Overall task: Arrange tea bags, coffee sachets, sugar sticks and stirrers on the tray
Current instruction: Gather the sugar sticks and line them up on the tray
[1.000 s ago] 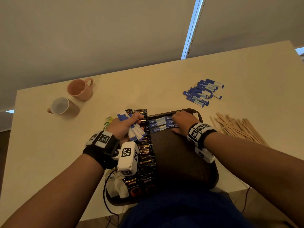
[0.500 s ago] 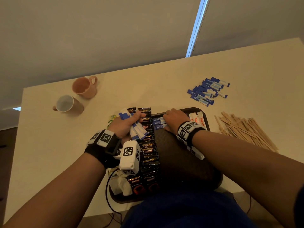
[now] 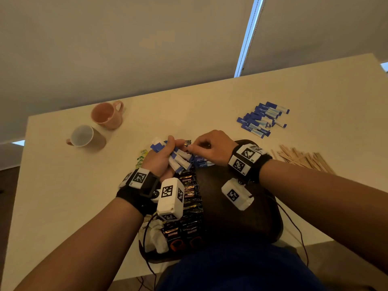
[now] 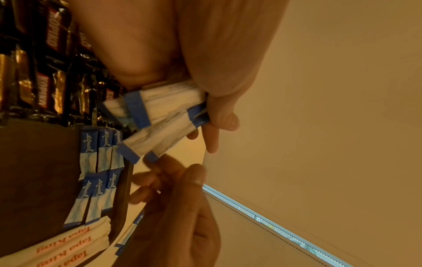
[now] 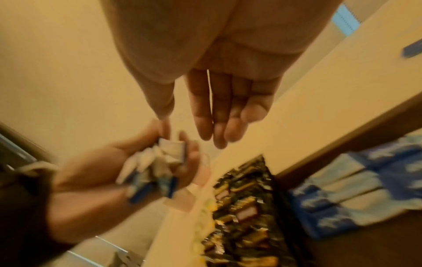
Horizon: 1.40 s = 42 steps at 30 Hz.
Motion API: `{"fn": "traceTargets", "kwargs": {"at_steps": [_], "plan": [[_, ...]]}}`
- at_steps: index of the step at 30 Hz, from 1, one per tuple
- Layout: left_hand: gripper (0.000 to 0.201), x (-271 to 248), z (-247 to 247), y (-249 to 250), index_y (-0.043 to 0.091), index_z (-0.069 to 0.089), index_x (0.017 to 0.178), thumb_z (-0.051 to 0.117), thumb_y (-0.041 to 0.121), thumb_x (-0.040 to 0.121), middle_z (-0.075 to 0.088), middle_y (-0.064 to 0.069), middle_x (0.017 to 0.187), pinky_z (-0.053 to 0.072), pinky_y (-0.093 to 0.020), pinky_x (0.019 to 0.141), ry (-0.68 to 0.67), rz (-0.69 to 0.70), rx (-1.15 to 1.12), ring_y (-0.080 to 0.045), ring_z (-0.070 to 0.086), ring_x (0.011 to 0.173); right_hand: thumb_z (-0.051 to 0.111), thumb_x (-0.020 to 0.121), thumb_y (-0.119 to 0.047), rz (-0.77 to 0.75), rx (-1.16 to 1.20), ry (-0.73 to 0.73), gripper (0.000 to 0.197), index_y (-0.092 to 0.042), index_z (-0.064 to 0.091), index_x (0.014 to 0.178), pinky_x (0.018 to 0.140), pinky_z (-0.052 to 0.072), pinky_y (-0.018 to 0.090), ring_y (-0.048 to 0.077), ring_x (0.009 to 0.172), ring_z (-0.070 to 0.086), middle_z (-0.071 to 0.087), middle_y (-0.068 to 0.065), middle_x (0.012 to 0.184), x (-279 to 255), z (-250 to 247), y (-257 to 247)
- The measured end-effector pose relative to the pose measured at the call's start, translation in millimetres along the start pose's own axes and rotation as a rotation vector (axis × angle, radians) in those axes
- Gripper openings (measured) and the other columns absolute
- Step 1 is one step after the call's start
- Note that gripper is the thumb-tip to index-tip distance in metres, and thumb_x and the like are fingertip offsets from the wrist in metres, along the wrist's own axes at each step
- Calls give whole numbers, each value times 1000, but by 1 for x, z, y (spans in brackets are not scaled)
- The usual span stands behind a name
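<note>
Left hand (image 3: 160, 158): fingers curled round a bundle of blue-and-white paper sugar sticks (image 3: 178, 159), held over the tray's far-left corner.
Right hand (image 3: 212, 149): fingers loosely extended, tips at the bundle's end; whether they pinch a stick, cannot tell.
Dark brown oval tray (image 3: 241, 217): black-and-gold coffee sachets (image 3: 191, 198) fill the left column; a few blue sugar sticks (image 4: 98, 173) laid along the far edge.
Left to do: loose pile of blue sugar sticks (image 3: 262, 119) and heap of wooden stirrers (image 3: 304, 158), both on the cream desk (image 3: 63, 185).
Progress: roughly halfway, by my judgement.
</note>
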<state>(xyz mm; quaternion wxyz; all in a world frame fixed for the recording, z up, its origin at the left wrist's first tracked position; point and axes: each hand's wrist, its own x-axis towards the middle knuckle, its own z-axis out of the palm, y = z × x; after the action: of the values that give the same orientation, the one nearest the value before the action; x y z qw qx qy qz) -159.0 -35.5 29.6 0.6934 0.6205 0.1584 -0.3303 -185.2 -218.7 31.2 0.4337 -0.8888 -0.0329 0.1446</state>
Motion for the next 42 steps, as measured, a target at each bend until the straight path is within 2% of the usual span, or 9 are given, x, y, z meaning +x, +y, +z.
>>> {"fn": "traceTargets", "kwargs": {"at_steps": [6, 11, 18, 21, 26, 30, 35, 39, 42], "plan": [[39, -3, 6, 7, 13, 60, 107, 32, 39, 105, 77, -2, 91, 60, -34, 76, -77, -15, -124, -19, 73, 87, 79, 77, -41, 10, 142, -76, 24, -24, 73, 94, 71, 54, 23, 6, 74, 67, 73, -6, 84, 2, 2, -31], [33, -6, 10, 5, 15, 58, 110, 33, 36, 105, 73, -7, 101, 59, -35, 77, -81, -24, -192, -20, 73, 88, 81, 76, -37, 58, 63, -73, 17, -31, 68, 86, 59, 40, 15, 0, 63, 56, 62, -15, 69, -1, 10, -32], [33, -14, 7, 7, 5, 53, 130, 34, 3, 103, 63, -19, 124, 53, -42, 91, -135, -63, -241, -32, 62, 110, 81, 77, -33, 106, 120, -34, 12, -28, 72, 82, 65, 54, 29, 10, 64, 65, 71, -3, 74, -4, 10, -29], [35, -15, 8, 7, 1, 46, 137, 32, 9, 106, 53, -23, 136, 44, -45, 101, -118, -76, -190, -36, 52, 125, 79, 79, -32, 128, 173, -9, 20, -20, 75, 94, 66, 57, 32, 17, 66, 69, 74, 2, 77, -5, 9, -25], [45, -16, 10, 7, -8, 42, 138, 35, 23, 106, 51, -29, 138, 45, -51, 103, -62, -56, -155, -37, 55, 118, 71, 89, -20, 179, 323, 13, 21, -7, 72, 105, 68, 60, 39, 22, 61, 67, 72, 14, 73, -8, 7, -17], [34, -14, 11, 5, -3, 57, 118, 37, 22, 106, 68, -21, 110, 59, -42, 82, -76, -37, -115, -29, 69, 96, 67, 92, -24, 178, 327, 15, 17, -10, 73, 100, 66, 61, 35, 22, 62, 68, 72, 12, 72, -12, 4, -15], [26, -11, 9, 5, 3, 66, 100, 50, 24, 101, 70, -19, 101, 51, -51, 97, -35, -1, 3, -38, 66, 102, 57, 96, -40, 189, 299, 22, 34, -9, 71, 93, 65, 60, 38, 23, 62, 71, 72, 8, 69, -12, 5, -17], [20, -10, 9, 5, 6, 62, 95, 64, 26, 94, 74, -10, 81, 61, -37, 73, 77, -18, 74, -27, 73, 80, 60, 96, -28, 199, 312, -4, 26, -4, 71, 97, 63, 58, 34, 17, 61, 68, 72, 14, 77, -12, 4, -16], [52, -7, 2, 4, 7, 75, 90, 76, 56, 73, 72, -24, 102, 52, -60, 93, 74, -31, 152, -45, 67, 99, 61, 96, -23, 207, 338, -4, 23, -2, 71, 94, 54, 54, 22, 15, 59, 64, 72, 15, 79, -13, 1, -14]]}}
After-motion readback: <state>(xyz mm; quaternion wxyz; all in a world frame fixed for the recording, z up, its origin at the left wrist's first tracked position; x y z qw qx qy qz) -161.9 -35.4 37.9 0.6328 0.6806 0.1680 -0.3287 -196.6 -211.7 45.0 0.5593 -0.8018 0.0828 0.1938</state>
